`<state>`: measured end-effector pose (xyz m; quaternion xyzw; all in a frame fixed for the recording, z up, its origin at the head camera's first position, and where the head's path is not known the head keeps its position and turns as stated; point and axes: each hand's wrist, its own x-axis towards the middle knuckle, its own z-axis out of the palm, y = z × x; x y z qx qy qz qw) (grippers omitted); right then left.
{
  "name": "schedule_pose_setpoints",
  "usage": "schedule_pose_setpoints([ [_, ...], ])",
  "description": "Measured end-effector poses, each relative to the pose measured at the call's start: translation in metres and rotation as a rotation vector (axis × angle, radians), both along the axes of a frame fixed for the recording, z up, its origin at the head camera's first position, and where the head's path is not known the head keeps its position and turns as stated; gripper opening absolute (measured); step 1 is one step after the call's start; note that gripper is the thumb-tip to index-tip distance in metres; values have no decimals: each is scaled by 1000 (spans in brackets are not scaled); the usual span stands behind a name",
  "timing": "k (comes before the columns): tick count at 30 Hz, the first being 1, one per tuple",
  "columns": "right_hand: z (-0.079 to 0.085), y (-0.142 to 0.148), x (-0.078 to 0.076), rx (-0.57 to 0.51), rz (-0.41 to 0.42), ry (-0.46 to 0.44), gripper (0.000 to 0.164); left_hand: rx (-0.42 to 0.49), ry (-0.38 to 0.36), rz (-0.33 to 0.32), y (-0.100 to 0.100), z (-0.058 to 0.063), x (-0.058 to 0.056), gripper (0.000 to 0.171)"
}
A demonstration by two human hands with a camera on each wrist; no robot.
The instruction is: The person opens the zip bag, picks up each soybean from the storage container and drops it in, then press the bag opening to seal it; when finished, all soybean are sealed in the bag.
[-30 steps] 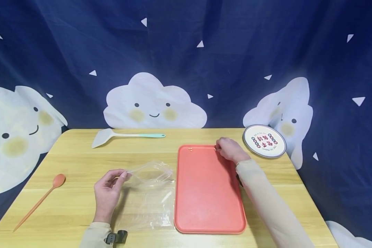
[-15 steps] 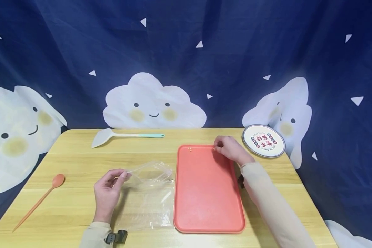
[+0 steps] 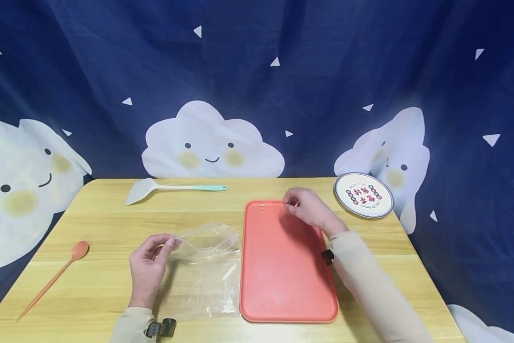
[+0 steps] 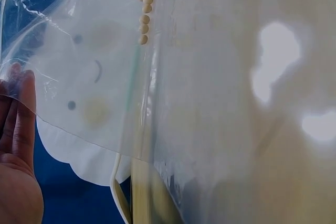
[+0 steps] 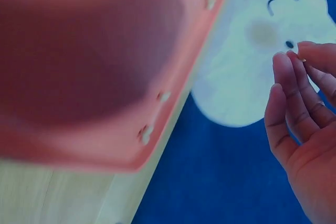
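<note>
My left hand (image 3: 148,267) pinches the rim of a clear zip bag (image 3: 205,281), whose mouth gapes to the right. In the left wrist view, several round beige soybeans (image 4: 144,19) show through the film in a row; whether they lie inside it cannot be told. Over the far right corner of the red tray (image 3: 288,271) hovers my right hand (image 3: 310,209), thumb and fingertips pinching a tiny pale soybean (image 5: 302,60). More soybeans (image 3: 262,206) lie at the tray's far edge. The right wrist view shows blurred clusters of soybeans (image 5: 146,134) along that edge.
A white spatula (image 3: 141,191) with a turquoise handle lies at the back of the wooden table (image 3: 196,212). To the left is an orange spoon (image 3: 80,249). A white plate (image 3: 364,195) with red lettering sits at the back right corner. Behind hangs a blue curtain (image 3: 239,71).
My right hand has lifted from the tray's far right corner and shifted left, its fingers now above the tray. The left hand and the bag have stayed in place.
</note>
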<state>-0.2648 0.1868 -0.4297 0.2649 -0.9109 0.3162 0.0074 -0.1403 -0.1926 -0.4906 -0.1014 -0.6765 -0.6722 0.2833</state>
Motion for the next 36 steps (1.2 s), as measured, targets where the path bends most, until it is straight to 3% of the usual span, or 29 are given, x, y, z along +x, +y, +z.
schedule_pose_setpoints([
  [12, 16, -39, 23, -64, 106, 38, 10, -7, 92, -35, 0, -2, 0, 13],
  [21, 34, -70, 35, -40, 207, 31, 9, 84, 140, -105, -1, -3, 0, 14],
  [36, 25, -125, 45, -22, 342, -6, 6, 53, 102, -75, -1, -2, 2, 14],
])
